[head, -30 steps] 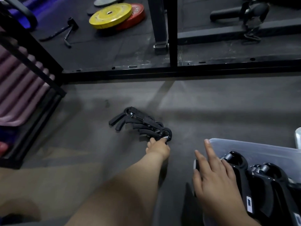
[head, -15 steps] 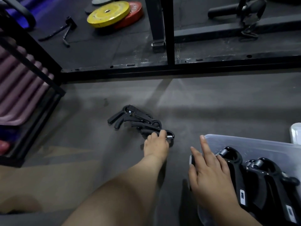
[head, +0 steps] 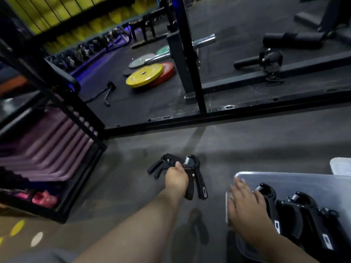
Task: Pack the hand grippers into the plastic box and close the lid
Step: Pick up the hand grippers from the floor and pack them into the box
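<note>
Left hand: your left hand [head: 176,177] is clenched around a black hand gripper [head: 194,177], which it holds lifted off the floor, spring end away from you and the two handles pointing back toward you.
Right hand: your right hand [head: 247,207] lies flat and released, fingers spread, on the near-left corner of the plastic box [head: 296,182]; it grasps nothing.
Remaining gripper: another black gripper [head: 160,165] lies on the grey floor [head: 256,145] just left of your left hand, its handles splayed to the left; whether more are bunched behind the hand, you cannot tell.
Box contents: two packed grippers [head: 296,215] lie side by side in the clear box, spring ends toward the far wall, the nearer one touching your right fingers.
Lid: a pale lid-like piece [head: 341,166] sits at the right edge beyond the box; the box itself stands uncovered.
Surroundings: a black rack [head: 62,118] with purple mats [head: 43,145] stands to your left; a yellow plate [head: 144,75] overlaps a red plate [head: 165,72] on the dark mat beyond.
</note>
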`<state>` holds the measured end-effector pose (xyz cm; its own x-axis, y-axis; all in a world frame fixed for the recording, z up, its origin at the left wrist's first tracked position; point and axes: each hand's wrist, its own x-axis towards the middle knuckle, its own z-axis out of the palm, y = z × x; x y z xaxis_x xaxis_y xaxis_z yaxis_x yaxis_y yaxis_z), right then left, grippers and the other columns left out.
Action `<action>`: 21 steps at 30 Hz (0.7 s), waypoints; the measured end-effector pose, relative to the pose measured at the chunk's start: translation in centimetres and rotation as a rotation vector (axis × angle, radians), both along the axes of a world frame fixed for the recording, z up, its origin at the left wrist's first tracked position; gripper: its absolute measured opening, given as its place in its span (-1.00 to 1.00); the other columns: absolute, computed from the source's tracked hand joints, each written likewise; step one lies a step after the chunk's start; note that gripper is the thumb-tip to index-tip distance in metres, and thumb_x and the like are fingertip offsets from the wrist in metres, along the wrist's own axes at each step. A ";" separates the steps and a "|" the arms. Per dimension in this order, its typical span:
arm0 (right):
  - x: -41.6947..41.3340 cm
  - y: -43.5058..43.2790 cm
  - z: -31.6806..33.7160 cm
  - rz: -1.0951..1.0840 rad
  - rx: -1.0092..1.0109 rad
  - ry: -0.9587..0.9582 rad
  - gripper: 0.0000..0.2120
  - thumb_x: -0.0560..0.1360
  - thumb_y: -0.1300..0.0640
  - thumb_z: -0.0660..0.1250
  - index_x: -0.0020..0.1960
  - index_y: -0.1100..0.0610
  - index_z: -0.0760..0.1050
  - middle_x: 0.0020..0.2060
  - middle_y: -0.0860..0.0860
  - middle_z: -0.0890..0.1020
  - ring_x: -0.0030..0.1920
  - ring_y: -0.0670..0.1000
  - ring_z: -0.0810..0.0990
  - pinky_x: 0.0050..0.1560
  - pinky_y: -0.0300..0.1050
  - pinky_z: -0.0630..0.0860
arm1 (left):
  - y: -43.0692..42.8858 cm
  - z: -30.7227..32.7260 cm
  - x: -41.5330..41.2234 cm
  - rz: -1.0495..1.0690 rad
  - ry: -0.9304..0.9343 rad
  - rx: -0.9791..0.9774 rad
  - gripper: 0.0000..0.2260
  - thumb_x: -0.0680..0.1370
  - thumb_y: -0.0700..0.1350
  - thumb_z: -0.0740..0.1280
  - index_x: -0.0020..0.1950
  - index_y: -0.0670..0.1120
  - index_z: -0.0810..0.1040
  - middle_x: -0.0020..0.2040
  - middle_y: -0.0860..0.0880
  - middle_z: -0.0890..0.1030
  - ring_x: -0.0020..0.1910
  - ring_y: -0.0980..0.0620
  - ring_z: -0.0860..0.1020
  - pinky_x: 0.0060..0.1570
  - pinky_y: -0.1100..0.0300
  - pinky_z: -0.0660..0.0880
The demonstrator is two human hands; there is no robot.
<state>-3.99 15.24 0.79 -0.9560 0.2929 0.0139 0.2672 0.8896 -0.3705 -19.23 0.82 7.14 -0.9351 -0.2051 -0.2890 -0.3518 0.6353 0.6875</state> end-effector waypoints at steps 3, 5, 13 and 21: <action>0.4 0.8 2.1 -0.027 -0.202 0.084 -0.46 0.50 -0.09 -0.05 0.28 0.07 0.52 0.43 0.01 0.44 0.46 -0.04 0.36 0.39 -0.03 0.20 | 0.3 1.7 2.1 -0.068 0.012 0.049 -0.51 0.66 0.08 0.02 0.03 -0.27 0.57 0.01 -0.21 0.63 0.06 -0.21 0.57 0.13 0.04 0.47; 1.3 1.5 4.2 -0.020 -0.410 0.092 -0.54 0.59 -0.09 0.03 0.40 0.05 0.42 0.43 -0.02 0.44 0.45 -0.05 0.35 0.44 -0.04 0.24 | 1.0 2.0 3.2 -0.093 0.011 0.102 -0.52 0.63 0.12 0.03 -0.09 -0.22 0.55 -0.09 -0.21 0.64 -0.05 -0.23 0.60 0.04 -0.01 0.51; 4.8 3.3 7.4 -0.062 -0.749 0.033 -0.75 0.50 0.01 0.17 0.17 -0.10 0.42 0.07 -0.06 0.59 0.08 -0.02 0.58 0.18 0.02 0.50 | 7.3 3.7 8.8 -0.163 -0.172 0.368 -0.58 0.67 0.00 0.04 -0.31 -0.13 0.44 -0.45 -0.07 0.48 -0.59 0.02 0.34 -0.49 0.28 0.26; 8.2 10.6 4.7 -0.316 -0.555 0.022 -0.78 0.61 0.08 0.07 0.18 0.09 0.39 0.09 0.09 0.46 0.13 0.17 0.49 0.17 0.03 0.43 | 12.5 1.5 13.6 -0.609 -0.003 0.158 -0.82 0.65 -0.07 0.07 0.03 -0.02 0.45 -0.02 -0.17 0.55 -0.09 -0.09 0.53 -0.10 0.19 0.45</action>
